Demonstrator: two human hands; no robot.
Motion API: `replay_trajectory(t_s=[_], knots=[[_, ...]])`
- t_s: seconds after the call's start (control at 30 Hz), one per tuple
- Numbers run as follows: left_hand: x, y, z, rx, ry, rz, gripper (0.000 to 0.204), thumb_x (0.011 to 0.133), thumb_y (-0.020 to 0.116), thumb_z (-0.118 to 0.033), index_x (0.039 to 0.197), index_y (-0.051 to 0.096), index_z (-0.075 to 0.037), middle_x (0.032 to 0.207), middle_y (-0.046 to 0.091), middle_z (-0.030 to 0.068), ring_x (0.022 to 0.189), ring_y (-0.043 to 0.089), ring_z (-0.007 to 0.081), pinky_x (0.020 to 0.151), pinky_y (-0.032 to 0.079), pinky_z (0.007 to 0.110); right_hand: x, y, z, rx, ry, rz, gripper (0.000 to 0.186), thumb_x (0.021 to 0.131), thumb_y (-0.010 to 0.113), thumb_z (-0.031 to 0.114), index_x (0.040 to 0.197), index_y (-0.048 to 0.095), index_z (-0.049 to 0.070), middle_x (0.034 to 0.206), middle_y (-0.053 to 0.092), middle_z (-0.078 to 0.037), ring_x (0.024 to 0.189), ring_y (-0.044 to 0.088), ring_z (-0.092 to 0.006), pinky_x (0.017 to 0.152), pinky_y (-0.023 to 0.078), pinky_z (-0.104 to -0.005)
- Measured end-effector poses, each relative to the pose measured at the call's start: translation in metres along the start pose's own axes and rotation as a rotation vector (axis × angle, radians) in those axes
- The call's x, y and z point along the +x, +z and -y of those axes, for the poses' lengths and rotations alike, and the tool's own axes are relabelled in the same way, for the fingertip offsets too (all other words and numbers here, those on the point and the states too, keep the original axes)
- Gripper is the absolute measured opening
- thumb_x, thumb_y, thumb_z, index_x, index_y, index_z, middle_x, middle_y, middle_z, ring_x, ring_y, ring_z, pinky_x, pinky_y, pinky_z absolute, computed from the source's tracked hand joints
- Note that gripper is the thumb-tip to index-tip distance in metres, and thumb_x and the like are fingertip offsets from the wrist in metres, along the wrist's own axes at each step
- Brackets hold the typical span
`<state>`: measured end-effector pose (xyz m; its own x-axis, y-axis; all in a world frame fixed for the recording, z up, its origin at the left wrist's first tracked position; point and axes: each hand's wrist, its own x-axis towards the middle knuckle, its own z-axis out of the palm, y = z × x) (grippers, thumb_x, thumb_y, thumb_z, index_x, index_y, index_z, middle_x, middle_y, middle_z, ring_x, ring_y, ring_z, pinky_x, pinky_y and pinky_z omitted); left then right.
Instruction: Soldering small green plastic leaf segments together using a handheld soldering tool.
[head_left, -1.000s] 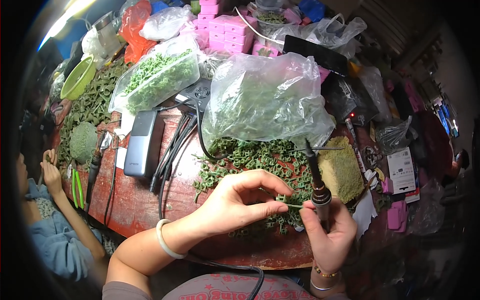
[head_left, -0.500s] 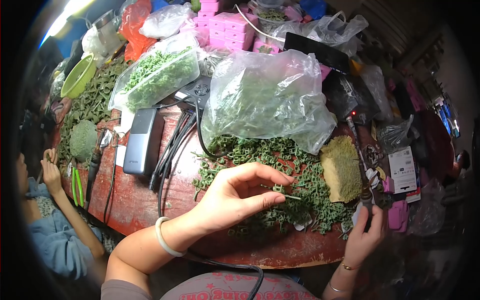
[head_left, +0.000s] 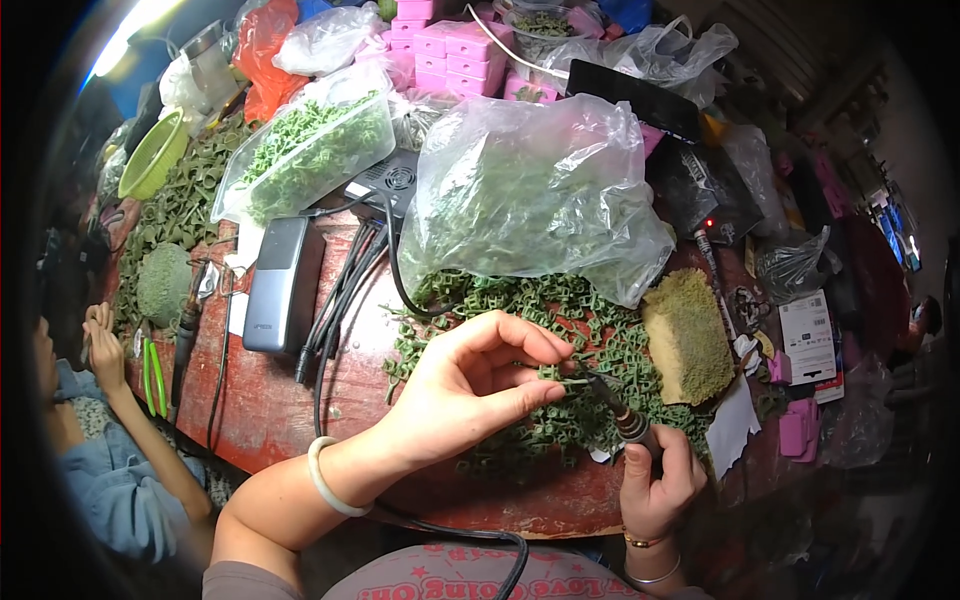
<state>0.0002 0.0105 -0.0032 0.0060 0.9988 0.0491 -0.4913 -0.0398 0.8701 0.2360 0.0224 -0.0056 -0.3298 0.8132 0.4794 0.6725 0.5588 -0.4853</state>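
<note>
While the left hand (head_left: pixel 465 375) pinches a small green piece (head_left: pixel 551 373) above the pile of similar pieces (head_left: pixel 555 432), the right hand (head_left: pixel 662 482) grasps a soldering iron (head_left: pixel 629 421), its tip beside that piece.

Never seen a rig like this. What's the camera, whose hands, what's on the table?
No robot: one person works bare-handed, filmed by a wide fisheye camera on their head, looking down, so edges bend. The left hand pinches a small green piece; the right hand holds a pen-shaped tool, tip close to that piece; touching or not, I can't tell. On the red table lie loose green pieces, a yellowish block and a clear bag. Another person is at left.
</note>
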Motion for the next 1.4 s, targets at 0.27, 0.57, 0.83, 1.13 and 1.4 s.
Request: replay_trajectory(t_s=[0.27,0.57,0.83,1.13,1.4], knots=[[0.0,0.0,0.001,-0.026,0.002,-0.003,0.025,0.084,0.065,0.01,0.104,0.054,-0.001,0.116,0.057,0.0129,0.109,0.059,0.0202,0.093,0.051,0.033,-0.002,0.001,-0.002,-0.025,-0.02,0.029,0.034,0.088,0.069,0.034,0.088,0.059,0.002,0.069,0.057,-0.01,0.055,0.058,-0.0299,0.051,0.045,-0.0372],[0.001,0.0,0.002,-0.017,0.007,0.009,0.025,0.084,0.064,0.011,0.104,0.054,-0.001,0.116,0.057,0.0133,0.109,0.059,0.0212,0.094,0.051,0.033,0.0,0.0,-0.002,-0.018,-0.023,0.05,0.034,0.087,0.071,0.034,0.088,0.059,0.002,0.069,0.058,-0.011,0.055,0.059,-0.0301,0.05,0.046,-0.0369],[0.001,0.0,0.002,-0.036,-0.01,0.007,0.024,0.084,0.064,0.01,0.104,0.054,-0.001,0.116,0.057,0.0131,0.109,0.06,0.0215,0.094,0.051,0.033,0.0,0.0,0.001,0.004,-0.025,-0.001,0.035,0.087,0.07,0.035,0.087,0.059,0.002,0.068,0.058,-0.01,0.055,0.058,-0.0298,0.05,0.045,-0.0367],[0.001,-0.001,0.001,-0.103,0.037,0.065,0.022,0.086,0.063,0.01,0.104,0.055,0.0,0.118,0.057,0.0134,0.112,0.058,0.0199,0.096,0.051,0.031,0.007,-0.035,-0.038,-0.327,0.132,-0.259,0.023,0.089,0.068,0.019,0.088,0.059,-0.002,0.071,0.06,-0.015,0.061,0.059,-0.0311,0.054,0.044,-0.0378],[0.002,0.001,-0.007,-0.264,-0.097,0.058,0.022,0.087,0.061,0.008,0.107,0.054,-0.001,0.123,0.057,0.0167,0.115,0.058,0.0255,0.097,0.049,0.036,0.01,-0.039,-0.041,-0.374,0.165,-0.225,0.018,0.089,0.068,0.015,0.087,0.06,-0.001,0.072,0.061,-0.013,0.059,0.058,-0.0294,0.054,0.045,-0.0359]])
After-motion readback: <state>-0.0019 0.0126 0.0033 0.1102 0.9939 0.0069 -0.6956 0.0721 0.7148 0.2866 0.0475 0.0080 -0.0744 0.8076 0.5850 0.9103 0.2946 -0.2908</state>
